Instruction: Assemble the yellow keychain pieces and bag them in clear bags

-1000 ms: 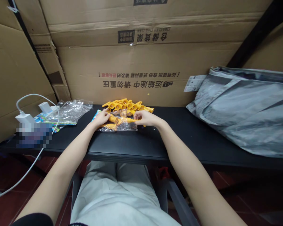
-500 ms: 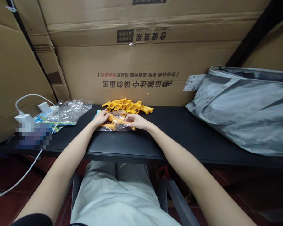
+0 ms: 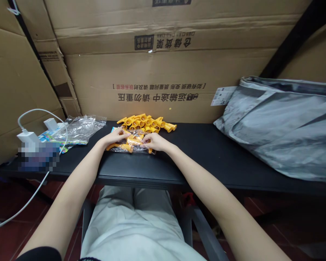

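A clear plastic bag (image 3: pixel 138 148) with several yellow pipe-shaped plastic pieces (image 3: pixel 126 147) in it lies on the black table, between my hands. My left hand (image 3: pixel 116 136) grips the bag's upper left part, fingers pointing inward over it. On the bag's right side my right hand (image 3: pixel 154 141) pinches the film between thumb and fingers. A coloured strip of the bag shows by the left fingers; most of it is covered. Right behind the bag is a heap of similar yellow pieces (image 3: pixel 148 122), with flared open ends.
Flattened clear bags (image 3: pixel 81 130) with coloured strips lie at left, near white plug adapters (image 3: pixel 28 139) and a white cable (image 3: pixel 67 136). A large grey bag (image 3: pixel 282 130) fills the right side. Cardboard (image 3: pixel 163 69) walls the back of the black table (image 3: pixel 201 156).
My left hand has reached inward to the right over the bag. My right hand has shifted slightly left and down, and the pieces inside the bag have moved a little.
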The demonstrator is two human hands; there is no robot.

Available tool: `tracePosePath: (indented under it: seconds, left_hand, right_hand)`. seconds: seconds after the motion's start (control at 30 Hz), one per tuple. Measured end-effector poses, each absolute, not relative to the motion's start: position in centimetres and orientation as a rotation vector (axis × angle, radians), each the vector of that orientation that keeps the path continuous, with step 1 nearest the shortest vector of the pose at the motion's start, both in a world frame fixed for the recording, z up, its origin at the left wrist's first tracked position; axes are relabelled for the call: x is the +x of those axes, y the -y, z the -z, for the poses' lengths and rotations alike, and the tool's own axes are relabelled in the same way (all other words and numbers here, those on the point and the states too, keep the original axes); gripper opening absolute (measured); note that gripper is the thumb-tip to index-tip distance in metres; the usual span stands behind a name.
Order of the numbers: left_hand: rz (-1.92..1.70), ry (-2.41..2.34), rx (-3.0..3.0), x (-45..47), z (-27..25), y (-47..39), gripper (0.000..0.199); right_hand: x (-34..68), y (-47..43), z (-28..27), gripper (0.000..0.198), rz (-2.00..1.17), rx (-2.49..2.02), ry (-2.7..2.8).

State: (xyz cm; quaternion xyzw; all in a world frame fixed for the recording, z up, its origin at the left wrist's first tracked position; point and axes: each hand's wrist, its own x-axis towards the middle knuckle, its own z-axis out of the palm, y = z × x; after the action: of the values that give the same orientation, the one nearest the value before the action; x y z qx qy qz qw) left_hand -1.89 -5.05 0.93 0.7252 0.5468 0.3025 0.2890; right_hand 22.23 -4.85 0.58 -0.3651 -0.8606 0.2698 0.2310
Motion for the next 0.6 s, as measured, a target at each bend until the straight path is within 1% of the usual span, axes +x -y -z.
tracePosePath:
  seconds: [0.1, 0.33, 0.43, 0.47, 0.53, 0.6]
  left_hand:
    - [-0.758, -1.458, 2.002, -1.7, -1.5, 5.7, 0.04]
    - [-0.799, -1.455, 2.038, -1.5, -1.5, 6.0, 0.04]
    - [-0.821, -1.442, 1.962, -1.7, -1.0, 5.6, 0.04]
    - [-0.843, -1.459, 1.926, -1.7, -0.7, 5.4, 0.039]
    - [-0.923, -1.558, 1.865, -1.8, -0.3, 4.8, 0.036]
    - [-0.977, -1.705, 1.836, -1.9, 0.1, 4.3, 0.034]
  right_hand:
    - [22.2, 5.1, -0.7, 0.012, -0.687, -0.991, 2.404]
    - [22.2, 5.3, -1.2, 0.007, -0.602, -0.996, 2.401]
    - [22.8, 5.3, -1.9, 0.008, -0.483, -1.106, 2.313]
    - [23.0, 5.3, -2.2, 0.012, -0.433, -1.2, 2.283]
    - [23.5, 5.4, -2.6, 0.028, -0.375, -1.44, 2.268]
    - [23.7, 5.6, -2.8, 0.041, -0.433, -1.627, 2.322]
